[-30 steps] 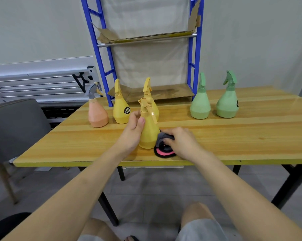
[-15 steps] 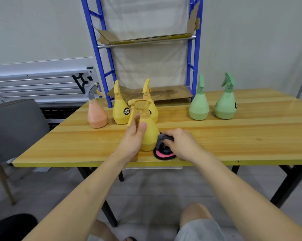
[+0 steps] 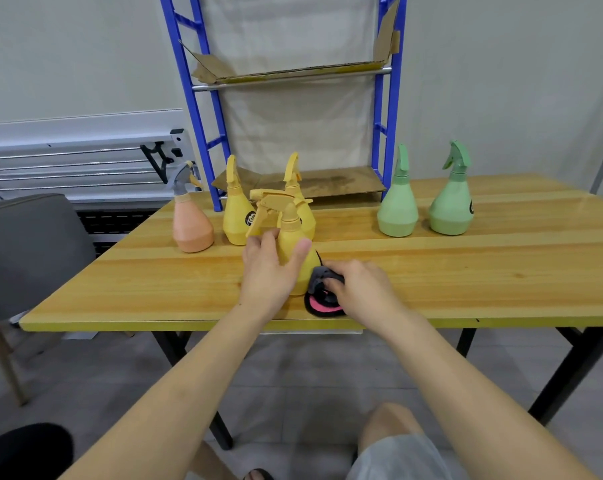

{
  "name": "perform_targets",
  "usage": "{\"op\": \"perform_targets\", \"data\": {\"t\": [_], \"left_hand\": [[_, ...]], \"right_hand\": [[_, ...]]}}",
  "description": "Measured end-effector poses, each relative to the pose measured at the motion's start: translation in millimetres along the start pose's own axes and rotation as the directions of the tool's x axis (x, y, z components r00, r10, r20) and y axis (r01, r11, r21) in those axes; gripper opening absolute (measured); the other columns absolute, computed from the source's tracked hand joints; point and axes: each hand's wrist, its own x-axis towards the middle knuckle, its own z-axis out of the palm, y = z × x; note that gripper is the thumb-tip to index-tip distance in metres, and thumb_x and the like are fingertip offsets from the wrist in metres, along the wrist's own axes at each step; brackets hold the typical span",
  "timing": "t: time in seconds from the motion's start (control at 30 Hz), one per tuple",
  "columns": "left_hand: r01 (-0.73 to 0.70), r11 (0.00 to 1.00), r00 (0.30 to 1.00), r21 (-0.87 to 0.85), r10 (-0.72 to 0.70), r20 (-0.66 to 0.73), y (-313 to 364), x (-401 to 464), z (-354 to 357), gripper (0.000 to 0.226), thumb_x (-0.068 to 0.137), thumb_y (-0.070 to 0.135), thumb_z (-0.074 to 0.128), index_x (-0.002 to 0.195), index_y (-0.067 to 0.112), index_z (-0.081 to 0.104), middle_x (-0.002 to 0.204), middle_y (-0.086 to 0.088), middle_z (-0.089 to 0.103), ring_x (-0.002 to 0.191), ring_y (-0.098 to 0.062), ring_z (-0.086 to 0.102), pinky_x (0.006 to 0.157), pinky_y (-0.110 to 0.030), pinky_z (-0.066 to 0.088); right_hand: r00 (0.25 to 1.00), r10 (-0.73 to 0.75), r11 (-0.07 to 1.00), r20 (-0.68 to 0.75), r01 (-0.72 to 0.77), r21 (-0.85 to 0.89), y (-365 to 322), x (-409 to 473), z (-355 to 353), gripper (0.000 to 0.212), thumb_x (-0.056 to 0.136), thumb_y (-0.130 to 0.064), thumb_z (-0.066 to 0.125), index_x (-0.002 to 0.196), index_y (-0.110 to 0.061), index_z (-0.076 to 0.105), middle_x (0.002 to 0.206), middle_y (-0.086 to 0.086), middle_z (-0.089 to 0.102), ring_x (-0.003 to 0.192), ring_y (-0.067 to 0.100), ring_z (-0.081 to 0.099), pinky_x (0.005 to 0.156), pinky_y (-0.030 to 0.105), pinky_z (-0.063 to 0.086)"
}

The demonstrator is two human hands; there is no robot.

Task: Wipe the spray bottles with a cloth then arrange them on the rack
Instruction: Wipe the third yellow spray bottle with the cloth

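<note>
Left hand (image 3: 270, 271) wraps a yellow spray bottle (image 3: 295, 251) standing near the front edge of the wooden bench (image 3: 466, 271), thumb and fingers curled around its body, nozzle pointing left. Right hand (image 3: 359, 289), just right of the bottle's base, clutches a dark cloth with pink underside (image 3: 322, 296) pressed against it. Beyond the hands: two yellow bottles (image 3: 236, 216), a peach bottle (image 3: 191, 225), two green bottles (image 3: 397, 209), and the blue rack (image 3: 203, 109).

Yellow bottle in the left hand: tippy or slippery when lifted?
The yellow bottle probably stands stably: wide base, narrow neck. Smooth plastic may be somewhat slippery, though the left hand wraps it. Fill level not visible, so weight is unclear.
</note>
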Motion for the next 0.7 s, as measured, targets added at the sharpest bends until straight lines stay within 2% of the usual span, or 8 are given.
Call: {"op": "perform_targets", "data": {"t": [0.1, 0.2, 0.33, 0.47, 0.57, 0.7], "left_hand": [[-0.061, 0.996, 0.998, 0.058, 0.062, -0.011, -6, 6, -2, 0.08, 0.087, 0.062, 0.069, 0.148, 0.017, 0.045, 0.141, -0.006, 0.048, 0.135, -0.023, 0.043, 0.108, -0.034, 0.037], [-0.092, 0.994, 0.995, -0.066, 0.095, 0.034, -9, 10, -7, 0.072, 0.088, 0.054, 0.073, 0.146, 0.022, 0.043, 0.141, 0.003, 0.055, 0.128, -0.014, 0.053, 0.106, -0.034, 0.045], [-0.132, 0.972, 0.96, -0.195, 0.175, 0.221, -21, 13, -18, 0.064, 0.097, 0.043, 0.065, 0.148, 0.018, 0.038, 0.145, 0.003, 0.055, 0.133, -0.011, 0.053, 0.115, -0.042, 0.044], [-0.083, 0.954, 0.905, -0.286, 0.192, 0.378, -23, 15, -28, 0.057, 0.104, 0.031, 0.056, 0.154, 0.016, 0.032, 0.154, 0.002, 0.047, 0.142, -0.007, 0.044, 0.12, -0.039, 0.038], [-0.092, 0.974, 0.882, -0.207, 0.176, 0.438, -19, 21, -30, 0.057, 0.106, 0.037, 0.049, 0.158, 0.025, 0.027, 0.157, 0.005, 0.042, 0.145, -0.01, 0.038, 0.122, -0.044, 0.033], [-0.167, 0.986, 0.9, 0.025, 0.142, 0.413, -16, 25, -28, 0.058, 0.11, 0.04, 0.037, 0.163, 0.03, 0.016, 0.153, -0.001, 0.032, 0.145, -0.018, 0.024, 0.125, -0.044, 0.018]], "right_hand": [[1.0, 0.021, 1.0, -0.012, -0.021, -0.01, 2, 1, 3, 0.013, 0.098, -0.03, 0.059, 0.104, -0.027, 0.07, 0.091, 0.004, 0.074, 0.09, 0.035, 0.063, 0.071, 0.042, 0.051], [0.999, 0.036, 0.999, -0.02, -0.036, 0.005, 3, 1, 6, 0.012, 0.097, -0.031, 0.059, 0.103, -0.027, 0.069, 0.089, 0.002, 0.073, 0.088, 0.034, 0.062, 0.072, 0.042, 0.052], [0.998, 0.056, 0.998, -0.017, -0.056, 0.016, 5, 3, 4, 0.023, 0.097, -0.031, 0.059, 0.117, -0.033, 0.072, 0.1, 0.002, 0.076, 0.096, 0.034, 0.064, 0.078, 0.042, 0.054], [0.998, 0.035, 0.998, 0.046, -0.037, 0.044, 11, 9, -6, 0.023, 0.096, -0.022, 0.059, 0.108, -0.034, 0.074, 0.096, 0.0, 0.075, 0.091, 0.029, 0.062, 0.073, 0.037, 0.049], [0.998, 0.043, 0.996, 0.046, -0.046, 0.074, 12, 11, -8, 0.024, 0.096, -0.018, 0.059, 0.107, -0.031, 0.074, 0.096, -0.002, 0.076, 0.091, 0.026, 0.062, 0.073, 0.036, 0.05], [0.999, 0.037, 0.998, 0.012, -0.037, 0.058, 12, 6, -1, 0.017, 0.095, -0.021, 0.059, 0.108, -0.029, 0.069, 0.096, -0.002, 0.075, 0.092, 0.03, 0.064, 0.075, 0.042, 0.054]]}}
